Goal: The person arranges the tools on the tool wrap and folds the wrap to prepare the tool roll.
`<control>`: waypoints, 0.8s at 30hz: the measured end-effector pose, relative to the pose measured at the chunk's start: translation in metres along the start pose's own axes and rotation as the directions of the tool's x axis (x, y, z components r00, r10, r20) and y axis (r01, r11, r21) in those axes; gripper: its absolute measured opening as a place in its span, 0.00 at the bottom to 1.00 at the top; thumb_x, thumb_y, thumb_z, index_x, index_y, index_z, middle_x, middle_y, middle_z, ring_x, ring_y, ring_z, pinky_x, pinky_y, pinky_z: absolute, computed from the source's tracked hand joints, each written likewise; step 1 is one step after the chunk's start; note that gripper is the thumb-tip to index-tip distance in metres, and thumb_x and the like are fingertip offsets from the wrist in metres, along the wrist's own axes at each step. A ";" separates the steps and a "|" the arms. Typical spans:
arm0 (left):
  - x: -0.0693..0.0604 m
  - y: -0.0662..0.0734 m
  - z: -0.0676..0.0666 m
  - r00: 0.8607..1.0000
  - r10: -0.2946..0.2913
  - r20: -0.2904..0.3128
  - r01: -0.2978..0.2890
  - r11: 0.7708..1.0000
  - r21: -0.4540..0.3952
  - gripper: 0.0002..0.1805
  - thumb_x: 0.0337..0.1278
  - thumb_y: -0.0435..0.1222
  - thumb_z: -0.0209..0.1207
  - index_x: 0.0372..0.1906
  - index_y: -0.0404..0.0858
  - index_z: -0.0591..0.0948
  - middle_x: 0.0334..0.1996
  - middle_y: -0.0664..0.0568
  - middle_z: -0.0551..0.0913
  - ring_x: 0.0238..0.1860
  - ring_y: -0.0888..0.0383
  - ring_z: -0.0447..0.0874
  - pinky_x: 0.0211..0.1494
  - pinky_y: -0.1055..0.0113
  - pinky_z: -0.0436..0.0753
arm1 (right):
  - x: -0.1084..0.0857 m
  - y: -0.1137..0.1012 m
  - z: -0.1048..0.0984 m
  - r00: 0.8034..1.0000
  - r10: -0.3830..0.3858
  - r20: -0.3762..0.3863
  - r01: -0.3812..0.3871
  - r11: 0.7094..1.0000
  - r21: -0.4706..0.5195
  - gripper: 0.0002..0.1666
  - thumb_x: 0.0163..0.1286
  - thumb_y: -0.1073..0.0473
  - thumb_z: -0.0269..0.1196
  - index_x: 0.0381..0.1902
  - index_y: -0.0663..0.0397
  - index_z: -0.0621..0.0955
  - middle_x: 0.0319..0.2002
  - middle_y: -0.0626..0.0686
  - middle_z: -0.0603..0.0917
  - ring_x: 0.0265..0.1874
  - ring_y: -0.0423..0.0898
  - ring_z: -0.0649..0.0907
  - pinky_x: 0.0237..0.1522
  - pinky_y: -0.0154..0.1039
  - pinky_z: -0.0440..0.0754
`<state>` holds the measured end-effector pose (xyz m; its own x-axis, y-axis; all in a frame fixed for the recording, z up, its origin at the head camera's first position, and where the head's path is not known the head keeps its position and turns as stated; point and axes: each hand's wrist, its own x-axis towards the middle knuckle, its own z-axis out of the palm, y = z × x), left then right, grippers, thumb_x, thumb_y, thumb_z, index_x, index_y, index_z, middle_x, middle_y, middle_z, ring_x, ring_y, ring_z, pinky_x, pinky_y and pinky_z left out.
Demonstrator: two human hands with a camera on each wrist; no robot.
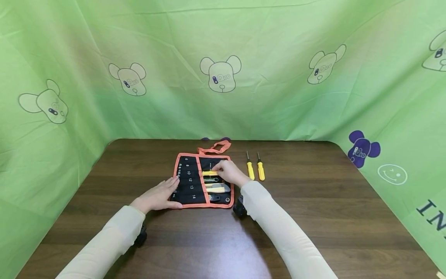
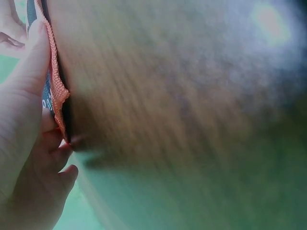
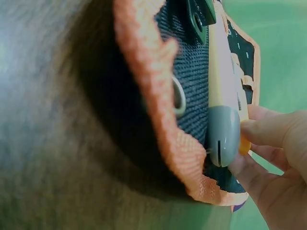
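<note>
A black tool roll (image 1: pixel 189 195) with orange-red edging lies unfolded on the table, white numbers along its left pockets. My left hand (image 1: pixel 158 195) rests on its lower left edge, fingers spread over the cloth and thumb along the near border. My right hand (image 1: pixel 230 172) pinches the yellow handle of a screwdriver (image 1: pixel 209 173) between thumb and fingers; its other end is hidden in a pocket. Below it in the roll sit a wrench (image 1: pixel 211 179), a grey-and-cream utility knife (image 3: pixel 223 129) and a dark tool (image 1: pixel 214 198) of unclear kind.
Two yellow screwdrivers (image 1: pixel 250 170) lie side by side on the wooden table (image 1: pixel 306 217), right of the roll, shafts pointing away. An orange-red tie strap (image 1: pixel 215 148) lies loose at the roll's far edge. Green printed cloth (image 1: pixel 174 108) hangs behind the table and at its sides.
</note>
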<state>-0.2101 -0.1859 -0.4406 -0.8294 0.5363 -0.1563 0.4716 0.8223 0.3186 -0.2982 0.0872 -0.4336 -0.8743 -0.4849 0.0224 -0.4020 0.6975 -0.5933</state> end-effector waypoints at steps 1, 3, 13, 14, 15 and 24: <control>0.000 0.000 0.000 1.000 0.002 -0.002 -0.002 1.000 0.000 0.52 0.50 0.61 0.55 0.68 0.28 0.54 0.69 0.37 0.50 0.69 0.44 0.46 0.67 0.51 0.52 | 0.000 0.000 0.000 1.000 0.005 -0.001 -0.004 1.000 0.005 0.13 0.65 0.70 0.56 0.44 0.59 0.84 0.44 0.55 0.82 0.48 0.50 0.78 0.49 0.43 0.75; 0.000 0.001 0.000 1.000 0.006 -0.008 -0.006 1.000 0.004 0.52 0.51 0.61 0.56 0.68 0.27 0.55 0.69 0.36 0.50 0.69 0.43 0.47 0.67 0.51 0.52 | -0.001 0.000 -0.001 1.000 0.012 -0.001 -0.012 1.000 0.010 0.13 0.65 0.70 0.56 0.44 0.59 0.83 0.45 0.55 0.82 0.47 0.49 0.78 0.48 0.43 0.76; 0.000 0.001 -0.001 1.000 0.009 -0.015 -0.009 1.000 0.010 0.52 0.50 0.61 0.56 0.68 0.27 0.55 0.69 0.35 0.51 0.68 0.42 0.47 0.66 0.50 0.53 | -0.005 0.001 -0.013 0.999 0.026 -0.028 -0.025 0.999 0.043 0.14 0.65 0.66 0.59 0.48 0.58 0.81 0.43 0.54 0.81 0.40 0.46 0.78 0.42 0.41 0.77; 0.000 0.001 -0.001 1.000 0.007 -0.014 -0.007 1.000 0.010 0.52 0.50 0.61 0.56 0.68 0.27 0.55 0.69 0.36 0.51 0.68 0.43 0.47 0.67 0.51 0.53 | -0.006 0.002 -0.015 0.999 0.026 -0.037 -0.024 0.998 0.053 0.14 0.65 0.65 0.59 0.48 0.58 0.81 0.44 0.54 0.81 0.41 0.47 0.78 0.42 0.42 0.77; 0.000 0.001 -0.001 1.000 0.006 -0.014 -0.006 1.000 0.008 0.52 0.50 0.61 0.55 0.68 0.27 0.55 0.69 0.36 0.51 0.68 0.43 0.47 0.67 0.51 0.53 | -0.007 0.002 -0.018 0.999 0.024 -0.046 -0.022 0.998 0.059 0.14 0.65 0.65 0.58 0.48 0.58 0.81 0.45 0.55 0.80 0.42 0.48 0.78 0.43 0.43 0.77; 0.000 0.001 0.000 1.000 -0.004 -0.008 0.004 1.000 0.010 0.52 0.50 0.61 0.55 0.68 0.28 0.55 0.69 0.36 0.50 0.69 0.43 0.47 0.67 0.52 0.52 | -0.019 0.003 -0.040 0.992 0.023 -0.123 -0.004 0.989 0.148 0.17 0.66 0.60 0.59 0.50 0.61 0.79 0.44 0.55 0.81 0.43 0.50 0.79 0.44 0.45 0.77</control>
<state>-0.2101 -0.1853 -0.4402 -0.8339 0.5311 -0.1499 0.4709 0.8265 0.3086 -0.2934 0.1200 -0.4032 -0.9102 -0.3999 0.1079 -0.3533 0.6137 -0.7061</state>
